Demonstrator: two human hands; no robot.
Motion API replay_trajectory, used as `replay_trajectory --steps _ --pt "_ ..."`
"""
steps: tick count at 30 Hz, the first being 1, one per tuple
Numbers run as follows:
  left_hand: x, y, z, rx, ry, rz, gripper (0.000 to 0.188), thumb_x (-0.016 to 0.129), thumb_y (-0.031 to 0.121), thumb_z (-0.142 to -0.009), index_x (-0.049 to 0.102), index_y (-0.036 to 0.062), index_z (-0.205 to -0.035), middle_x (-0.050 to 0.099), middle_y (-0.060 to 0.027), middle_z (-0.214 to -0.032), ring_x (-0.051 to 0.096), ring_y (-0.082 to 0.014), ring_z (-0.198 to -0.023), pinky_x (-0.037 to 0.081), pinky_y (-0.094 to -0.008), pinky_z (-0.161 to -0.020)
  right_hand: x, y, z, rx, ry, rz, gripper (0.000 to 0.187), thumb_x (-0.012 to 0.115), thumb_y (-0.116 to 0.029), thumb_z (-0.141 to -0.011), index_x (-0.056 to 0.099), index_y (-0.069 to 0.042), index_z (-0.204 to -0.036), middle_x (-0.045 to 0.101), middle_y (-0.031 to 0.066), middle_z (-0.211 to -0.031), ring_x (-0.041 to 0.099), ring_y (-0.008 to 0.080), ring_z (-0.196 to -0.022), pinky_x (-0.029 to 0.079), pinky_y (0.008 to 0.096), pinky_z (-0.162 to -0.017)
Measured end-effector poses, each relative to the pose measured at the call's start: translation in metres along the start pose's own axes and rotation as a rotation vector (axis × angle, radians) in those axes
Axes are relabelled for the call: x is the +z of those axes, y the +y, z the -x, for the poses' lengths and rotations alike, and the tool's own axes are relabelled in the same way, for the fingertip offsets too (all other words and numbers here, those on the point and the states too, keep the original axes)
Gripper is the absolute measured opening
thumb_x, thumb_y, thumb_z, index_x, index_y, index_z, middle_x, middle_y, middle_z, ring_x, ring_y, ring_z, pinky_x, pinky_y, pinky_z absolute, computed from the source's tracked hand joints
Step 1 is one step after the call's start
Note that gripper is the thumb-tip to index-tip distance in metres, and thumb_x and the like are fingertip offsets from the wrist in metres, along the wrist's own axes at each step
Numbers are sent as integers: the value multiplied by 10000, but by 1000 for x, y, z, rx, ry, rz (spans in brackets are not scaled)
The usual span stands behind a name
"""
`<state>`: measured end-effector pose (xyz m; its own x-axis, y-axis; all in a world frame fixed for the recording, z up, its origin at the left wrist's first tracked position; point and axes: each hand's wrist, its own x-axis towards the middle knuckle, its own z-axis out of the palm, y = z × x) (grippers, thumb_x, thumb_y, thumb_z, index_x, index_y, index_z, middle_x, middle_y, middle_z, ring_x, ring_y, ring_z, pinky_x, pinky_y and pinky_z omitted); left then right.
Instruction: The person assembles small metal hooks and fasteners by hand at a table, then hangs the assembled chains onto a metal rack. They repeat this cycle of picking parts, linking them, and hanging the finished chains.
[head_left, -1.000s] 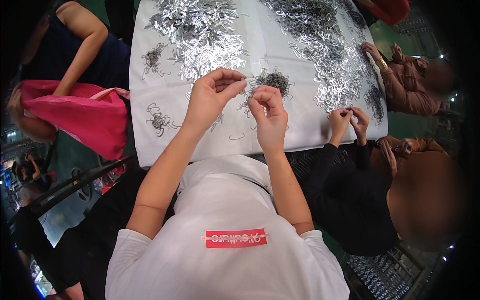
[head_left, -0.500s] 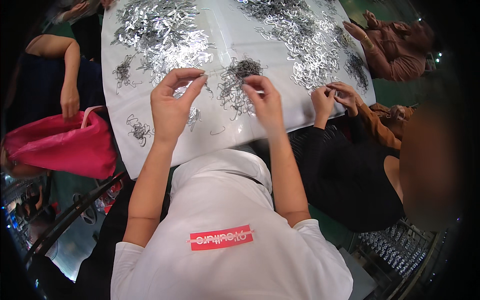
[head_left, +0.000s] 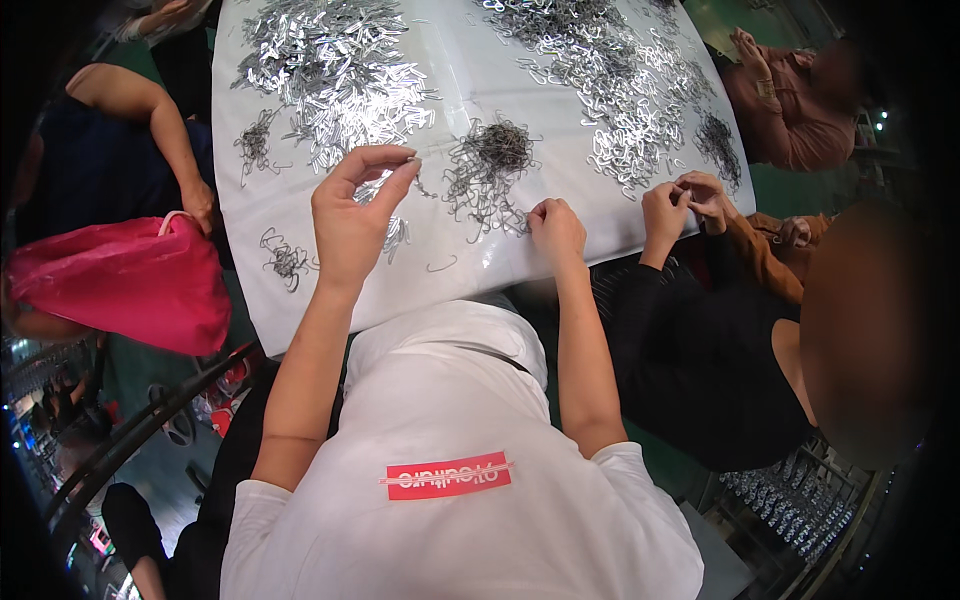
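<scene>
My left hand (head_left: 352, 215) hovers above the white table, thumb and forefinger pinched together at the tips. What they hold is too small to name. Below it lie flat shiny metal pieces (head_left: 397, 236), partly covered by the hand. At the right edge of a pile of dark wire hooks (head_left: 497, 150), my right hand (head_left: 560, 235) is closed, fingertips pressed together. Whether a hook is between those fingers is hidden. A single bent wire (head_left: 441, 265) lies near the table's front edge.
A large heap of shiny flat pieces (head_left: 340, 90) and a heap of silver hooks (head_left: 630, 120) cover the table's far part. Small wire piles (head_left: 287, 262) lie at left. At right a co-worker's hands (head_left: 680, 208) work close by. A pink bag (head_left: 130, 285) hangs at left.
My right hand has moved right and nearer to me, off the middle of the hook pile, and its fingers have closed. My left hand keeps its pinch almost in place.
</scene>
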<state>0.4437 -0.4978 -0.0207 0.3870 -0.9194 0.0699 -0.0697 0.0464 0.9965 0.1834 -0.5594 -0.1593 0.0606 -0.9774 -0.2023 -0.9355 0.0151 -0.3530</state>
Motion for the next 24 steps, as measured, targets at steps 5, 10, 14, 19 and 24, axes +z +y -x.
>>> replay_trajectory --steps 5,10,14,19,24 --pt "2 -2 5 10 -9 -22 109 704 86 -818 700 53 -922 701 -4 -895 614 -91 -842 441 -265 -835 5 -3 0 -51 6 8 127 645 -202 -812 660 -76 -818 632 112 -927 617 338 -870 489 448 -763" --pt "1 -1 10 39 -13 -43 108 702 82 -814 703 73 -921 700 10 -900 615 -87 -842 440 -264 -823 -16 -23 5 22 -19 -387 129 711 -170 -786 667 -61 -838 639 73 -855 604 219 -780 471 351 -716" --pt "4 2 14 75 -6 -68 118 703 78 -809 704 78 -928 703 -6 -908 628 -101 -847 453 -270 -807 -57 -63 14 93 -263 -1110 118 727 -142 -807 678 -54 -868 632 -4 -803 522 66 -723 410 227 -659" --pt "6 12 21 111 -55 -130 157 690 12 -810 677 18 -966 688 -41 -948 622 -109 -912 470 -251 -841 -93 -119 45 -170 -449 -1601 70 697 -96 -842 668 -51 -887 623 -38 -803 496 36 -711 375 189 -656" --pt "11 21 24 159 -1 -112 205 713 -6 -762 680 54 -955 695 -51 -873 661 -154 -855 494 -282 -775 -103 -143 49 -128 -472 -1600 75 699 -90 -842 663 -42 -887 625 -28 -806 512 36 -741 381 193 -668"
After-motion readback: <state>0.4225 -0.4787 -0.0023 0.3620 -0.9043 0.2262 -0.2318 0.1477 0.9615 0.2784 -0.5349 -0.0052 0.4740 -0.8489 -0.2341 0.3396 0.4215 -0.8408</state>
